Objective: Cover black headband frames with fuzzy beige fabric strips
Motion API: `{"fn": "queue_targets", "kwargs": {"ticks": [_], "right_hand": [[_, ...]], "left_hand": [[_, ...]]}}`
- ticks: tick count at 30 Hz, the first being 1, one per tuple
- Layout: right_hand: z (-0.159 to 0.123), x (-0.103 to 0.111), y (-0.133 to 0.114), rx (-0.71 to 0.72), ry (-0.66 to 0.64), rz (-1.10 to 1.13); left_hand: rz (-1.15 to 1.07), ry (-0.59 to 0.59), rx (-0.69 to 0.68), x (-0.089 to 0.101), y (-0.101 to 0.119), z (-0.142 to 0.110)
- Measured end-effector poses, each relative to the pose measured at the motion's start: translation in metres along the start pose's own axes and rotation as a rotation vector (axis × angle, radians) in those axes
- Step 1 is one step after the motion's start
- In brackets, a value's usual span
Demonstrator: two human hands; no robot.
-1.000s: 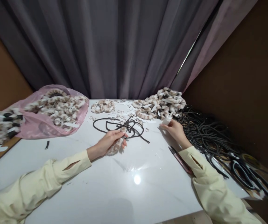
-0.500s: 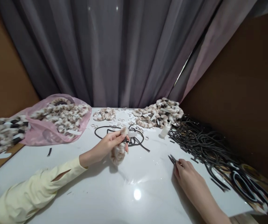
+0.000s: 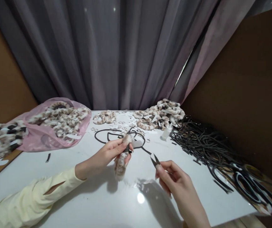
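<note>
Fluffy plush band [image 3: 120,165] is hanging in the left hand [image 3: 109,152], just above the white table [image 3: 86,205] near its middle. Its long axis is running steeply, almost upright, with the lower end pointing down and toward the person and the upper end leaning slightly away to the right. It is looking soft and thick, mottled cream and light brown, with a dark stretch showing by the fingertips and a white tag [image 3: 137,144] sticking out to the right.

The left hand is pinching the band between thumb and fingers. The right hand [image 3: 175,180], nearby and well apart from the band, is gripping small snips [image 3: 155,161], their dark blades spreading apart and pointing up and leftward.

Just beyond, a black cord [image 3: 147,151] is lying in loose curves, with small rings [image 3: 121,122] scattering behind it. A squeeze bottle [image 3: 166,133] is standing to the right, between a furry pile [image 3: 163,117] and the right hand. Farther right, black cords [image 3: 200,142] are heaping up; at left, a pink plastic bag [image 3: 35,142] is holding more furry pieces. Grey curtains [image 3: 126,57] are hanging behind.
</note>
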State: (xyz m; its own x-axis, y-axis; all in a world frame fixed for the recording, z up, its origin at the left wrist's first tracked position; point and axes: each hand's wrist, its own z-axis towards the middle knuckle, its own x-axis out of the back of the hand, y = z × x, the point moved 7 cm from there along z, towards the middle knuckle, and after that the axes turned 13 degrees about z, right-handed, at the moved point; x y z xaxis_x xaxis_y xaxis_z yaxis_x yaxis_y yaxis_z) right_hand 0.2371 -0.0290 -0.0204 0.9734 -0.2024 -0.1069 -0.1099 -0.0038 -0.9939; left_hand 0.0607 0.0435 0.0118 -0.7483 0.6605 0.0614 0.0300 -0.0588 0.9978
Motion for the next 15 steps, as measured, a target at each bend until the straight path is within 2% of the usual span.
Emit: {"fn": "queue_targets", "kwargs": {"ticks": [4, 9, 15], "right_hand": [[0.002, -0.022, 0.003, -0.036, -0.047, 0.065], [-0.001, -0.039, 0.002, -0.073, -0.101, 0.084], [0.002, -0.045, 0.002, -0.049, -0.125, 0.091]], "left_hand": [[-0.01, -0.006, -0.007, -0.002, 0.0, 0.0], [-0.008, -0.02, -0.017, -0.004, 0.0, 0.0], [0.002, -0.033, -0.017, -0.007, -0.003, -0.001]]}}
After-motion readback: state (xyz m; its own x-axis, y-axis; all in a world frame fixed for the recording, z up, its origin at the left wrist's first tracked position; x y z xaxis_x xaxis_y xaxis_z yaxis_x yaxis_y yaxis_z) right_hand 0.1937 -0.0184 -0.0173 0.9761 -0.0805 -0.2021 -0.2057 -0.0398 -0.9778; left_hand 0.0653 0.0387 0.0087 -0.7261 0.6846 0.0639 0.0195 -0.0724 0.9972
